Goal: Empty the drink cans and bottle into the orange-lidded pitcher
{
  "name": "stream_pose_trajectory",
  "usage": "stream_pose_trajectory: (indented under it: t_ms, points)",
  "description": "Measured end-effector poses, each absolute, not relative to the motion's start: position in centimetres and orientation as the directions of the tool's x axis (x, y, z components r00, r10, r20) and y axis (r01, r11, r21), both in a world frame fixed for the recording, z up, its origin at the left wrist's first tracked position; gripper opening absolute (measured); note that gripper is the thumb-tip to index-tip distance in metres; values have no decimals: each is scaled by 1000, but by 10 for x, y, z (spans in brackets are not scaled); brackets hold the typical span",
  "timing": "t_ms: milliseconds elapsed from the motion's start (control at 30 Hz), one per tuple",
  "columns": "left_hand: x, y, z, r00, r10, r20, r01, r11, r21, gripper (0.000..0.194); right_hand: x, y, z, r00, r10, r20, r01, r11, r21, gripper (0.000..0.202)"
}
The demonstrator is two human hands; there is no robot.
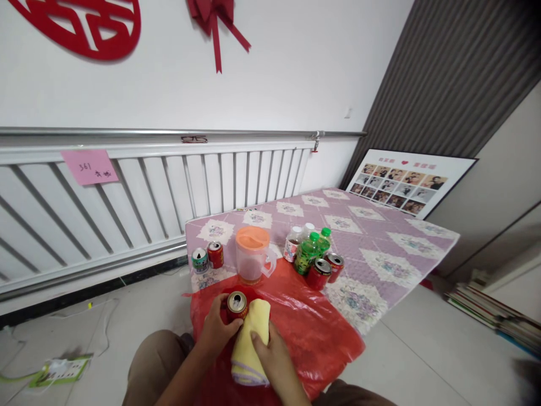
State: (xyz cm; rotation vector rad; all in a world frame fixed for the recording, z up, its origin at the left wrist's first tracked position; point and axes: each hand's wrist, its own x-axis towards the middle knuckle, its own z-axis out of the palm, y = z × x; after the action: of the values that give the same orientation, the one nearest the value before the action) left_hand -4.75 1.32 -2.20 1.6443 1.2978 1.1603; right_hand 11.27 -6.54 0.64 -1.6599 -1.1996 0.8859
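My left hand is closed around a red drink can with an opened top, upright over the red plastic sheet. In my right hand is a folded yellow towel with a purple edge, its upper end right beside the can. A clear plastic pitcher with an orange lid stands just beyond the hands. To its left are a teal can and another red can. Two more red cans, one of them the near can, stand right of the pitcher.
Several bottles, including a green bottle, cluster behind the right-hand cans. The purple floral tablecloth covers the table. A white radiator runs behind it, and a photo board leans at the far right. A power strip lies on the floor at left.
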Motion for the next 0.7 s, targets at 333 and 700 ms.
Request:
stream_pose_trajectory:
  t_ms: [333, 700]
  points:
    - [-54, 15, -5, 174, 973, 150, 259, -192, 947, 51, 103, -68, 18, 318, 937, -147, 48, -170, -984, 48]
    - [-50, 13, -5, 81, 976, 202, 295, -217, 931, 45, 91, -70, -1, 317, 936, -150, 83, -185, -979, 59]
